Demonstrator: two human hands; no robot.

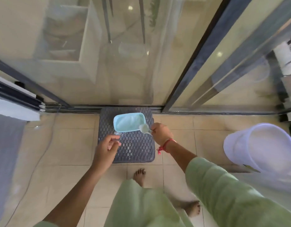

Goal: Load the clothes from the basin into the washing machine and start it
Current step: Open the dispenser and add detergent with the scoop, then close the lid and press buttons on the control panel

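Blue tub (pixel 115 123) of powder sits on the mat (pixel 135 149). The right hand (pixel 161 133) pinches the full scoop (pixel 144 128) at its edge; the left hand (pixel 107 145) hangs loose, empty. Keep the scoop flat, go slow. The basin (pixel 234 149) stands far right

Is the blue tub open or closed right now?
Open: no lid covers the blue tub, and pale powder shows inside. The right hand holds a scoop over its near right corner.

sleeve (pixel 223 185): pale green | wrist thread (pixel 165 145): red | feet (pixel 140 175): bare
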